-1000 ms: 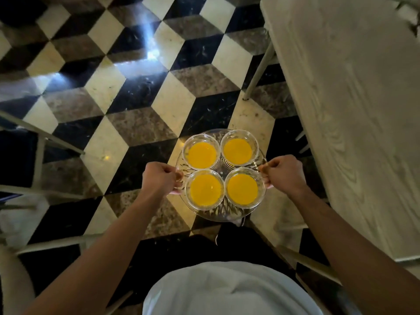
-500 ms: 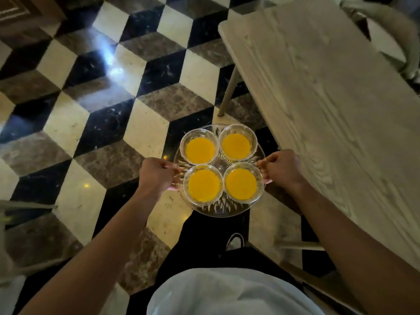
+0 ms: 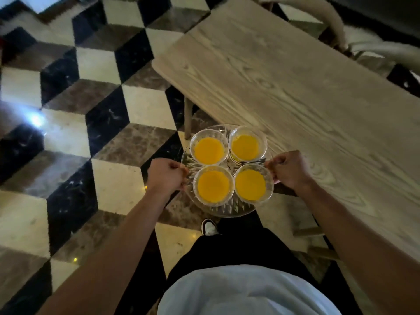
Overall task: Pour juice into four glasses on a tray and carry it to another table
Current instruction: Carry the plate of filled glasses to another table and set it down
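Closer now, wooden table beside tray, checkered floor below.

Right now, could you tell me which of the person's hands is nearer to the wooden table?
Right. The right hand grips the tray on its table side and overlaps the wooden table in view; the left hand holds the opposite rim, above the floor.
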Available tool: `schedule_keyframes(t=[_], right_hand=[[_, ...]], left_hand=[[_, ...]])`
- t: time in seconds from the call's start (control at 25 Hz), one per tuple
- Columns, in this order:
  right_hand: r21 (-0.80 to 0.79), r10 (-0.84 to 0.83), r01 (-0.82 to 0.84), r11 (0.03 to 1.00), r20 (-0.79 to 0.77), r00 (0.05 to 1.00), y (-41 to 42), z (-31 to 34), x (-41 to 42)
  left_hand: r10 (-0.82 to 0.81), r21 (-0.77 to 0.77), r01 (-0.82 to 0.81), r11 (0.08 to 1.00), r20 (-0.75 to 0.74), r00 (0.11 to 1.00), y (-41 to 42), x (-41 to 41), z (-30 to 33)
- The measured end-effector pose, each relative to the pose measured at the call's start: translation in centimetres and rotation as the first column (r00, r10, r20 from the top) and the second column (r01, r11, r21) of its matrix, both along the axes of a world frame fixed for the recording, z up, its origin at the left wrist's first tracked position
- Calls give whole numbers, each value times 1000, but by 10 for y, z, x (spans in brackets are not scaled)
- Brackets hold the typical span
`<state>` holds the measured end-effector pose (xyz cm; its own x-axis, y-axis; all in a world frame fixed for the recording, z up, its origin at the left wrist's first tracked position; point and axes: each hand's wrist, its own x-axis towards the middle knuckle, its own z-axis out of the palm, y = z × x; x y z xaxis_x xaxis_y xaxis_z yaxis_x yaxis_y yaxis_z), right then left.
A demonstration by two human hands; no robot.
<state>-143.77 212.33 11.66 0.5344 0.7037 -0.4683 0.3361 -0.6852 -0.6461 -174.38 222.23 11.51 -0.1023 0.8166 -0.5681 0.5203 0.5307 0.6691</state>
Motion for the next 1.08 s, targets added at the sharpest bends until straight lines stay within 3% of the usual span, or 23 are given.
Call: schedule_keyframes(t=[0.32,0.6,1.08], right_hand=[[-34,-234,237,971,84,969,10,-3,39],[-6,-377,377,926,20,926,13,-10,99],[-28,-468,468,883,24,884,32,-6,211]], left_hand=[[-258,-6,258,966,-7,966,83,77,-4],[-406,20,406,914,-11,914,115,163,-1],[-494,-45,493,869,-28,869,160,308,4]])
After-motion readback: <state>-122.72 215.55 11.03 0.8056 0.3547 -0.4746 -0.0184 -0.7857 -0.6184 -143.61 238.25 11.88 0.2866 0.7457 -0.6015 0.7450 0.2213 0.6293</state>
